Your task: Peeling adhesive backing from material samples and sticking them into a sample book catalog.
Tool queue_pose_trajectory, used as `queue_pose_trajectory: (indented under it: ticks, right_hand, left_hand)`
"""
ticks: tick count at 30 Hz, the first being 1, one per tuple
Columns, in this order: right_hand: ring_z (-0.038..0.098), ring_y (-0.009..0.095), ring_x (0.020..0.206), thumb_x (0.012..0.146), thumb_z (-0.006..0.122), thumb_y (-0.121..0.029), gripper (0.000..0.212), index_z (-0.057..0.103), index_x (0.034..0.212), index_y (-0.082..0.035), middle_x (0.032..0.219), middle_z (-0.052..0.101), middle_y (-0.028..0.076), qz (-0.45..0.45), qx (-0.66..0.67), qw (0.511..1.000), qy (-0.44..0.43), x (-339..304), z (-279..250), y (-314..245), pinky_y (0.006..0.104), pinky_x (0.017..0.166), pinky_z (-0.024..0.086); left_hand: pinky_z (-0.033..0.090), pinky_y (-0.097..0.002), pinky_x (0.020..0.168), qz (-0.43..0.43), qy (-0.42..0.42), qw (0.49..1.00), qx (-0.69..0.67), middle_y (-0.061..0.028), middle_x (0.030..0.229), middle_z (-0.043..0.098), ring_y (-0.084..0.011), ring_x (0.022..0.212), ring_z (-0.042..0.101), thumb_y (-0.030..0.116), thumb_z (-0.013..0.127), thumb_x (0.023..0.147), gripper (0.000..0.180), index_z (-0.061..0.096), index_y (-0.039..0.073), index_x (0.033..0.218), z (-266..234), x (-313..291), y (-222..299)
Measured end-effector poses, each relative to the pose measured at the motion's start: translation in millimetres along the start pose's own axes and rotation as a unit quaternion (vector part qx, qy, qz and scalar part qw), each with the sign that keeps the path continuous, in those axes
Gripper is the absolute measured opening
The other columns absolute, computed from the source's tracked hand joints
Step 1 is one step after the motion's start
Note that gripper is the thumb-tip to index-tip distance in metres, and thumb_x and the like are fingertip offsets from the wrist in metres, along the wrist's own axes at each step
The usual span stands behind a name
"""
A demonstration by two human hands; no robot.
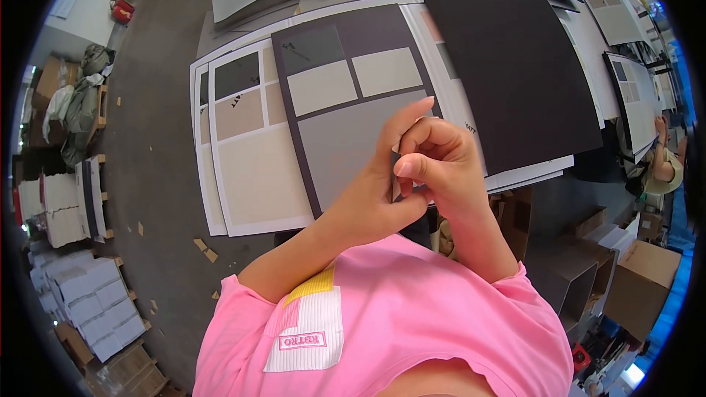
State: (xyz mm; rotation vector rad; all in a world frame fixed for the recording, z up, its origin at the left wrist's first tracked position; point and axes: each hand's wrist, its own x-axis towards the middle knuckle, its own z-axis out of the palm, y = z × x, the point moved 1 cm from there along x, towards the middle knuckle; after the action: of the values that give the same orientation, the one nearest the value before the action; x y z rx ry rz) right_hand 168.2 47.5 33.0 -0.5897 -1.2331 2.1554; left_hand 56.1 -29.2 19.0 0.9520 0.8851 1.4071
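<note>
The head view shows both hands meeting, the right hand (445, 153) curling its fingers in against the left hand (376, 184); from where I stand, I can't tell whether either grasps anything. Below them, spreading toward ten o'clock, lies a dark-framed sample board (353, 115) with grey and cream panels. A pale sample board (261, 173) sits at nine, a plain black board (515, 66) at two. A brushing forearm could skew these overlapping boards; a loose pinch could drop something small.
</note>
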Motion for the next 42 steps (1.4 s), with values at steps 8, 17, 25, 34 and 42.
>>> queue_pose_trajectory:
  ticks: [8,17,25,34,42]
  right_hand:
    - [0.059,0.008,0.055,0.082,0.081,-0.01,0.023,0.06,0.078,-0.002,0.069,0.062,0.003,0.044,-0.026,0.999,0.016,-0.6,-0.5,-2.9,0.0214,0.048,0.044]
    - [0.057,0.007,0.055,0.08,0.082,-0.009,0.024,0.06,0.077,-0.004,0.067,0.061,0.001,0.088,-0.018,0.996,0.019,-0.1,-2.3,-6.8,0.0206,0.048,0.041]
    - [0.054,0.005,0.053,0.078,0.084,-0.01,0.026,0.059,0.072,-0.005,0.066,0.059,-0.001,0.092,-0.028,0.995,0.015,0.6,-3.0,-9.3,0.0192,0.046,0.035]
    - [0.059,0.007,0.06,0.085,0.076,-0.006,0.016,0.063,0.077,-0.001,0.073,0.064,0.002,0.062,-0.065,0.996,0.006,2.1,-6.9,-4.8,0.0198,0.053,0.044]
    - [0.063,0.014,0.081,0.087,0.069,-0.003,0.01,0.07,0.094,0.003,0.088,0.067,0.005,-0.112,-0.279,0.952,0.062,-4.3,5.0,-12.0,0.0266,0.073,0.049]
  left_hand:
    - [0.048,-0.0262,0.077,-0.014,-0.002,0.999,0.029,-0.0084,0.123,0.046,-0.0121,0.094,0.053,-0.011,0.06,0.08,0.104,0.005,0.026,0.16,-0.2,-5.6,-8.7]
    - [0.049,-0.0338,0.094,0.002,-0.02,0.999,-0.044,-0.0133,0.14,0.036,-0.0207,0.124,0.046,-0.018,0.06,0.079,0.105,0.008,0.026,0.16,2.4,-1.8,-9.6]
    - [0.049,-0.0348,0.093,0.029,-0.06,0.995,-0.071,-0.0103,0.137,0.038,-0.0205,0.122,0.046,-0.02,0.057,0.079,0.104,0.01,0.025,0.16,2.8,-1.0,-9.8]
    - [0.048,-0.0343,0.095,-0.045,-0.035,0.993,-0.1,-0.01,0.136,0.039,-0.0207,0.123,0.046,-0.018,0.054,0.08,0.1,0.011,0.023,0.16,-3.1,-2.0,-0.1]
    - [0.04,-0.0426,0.107,0.046,0.034,0.971,0.232,-0.0219,0.151,0.03,-0.0327,0.135,0.043,-0.008,0.06,0.084,0.087,0.02,0.02,0.157,-17.3,0.0,-0.6]
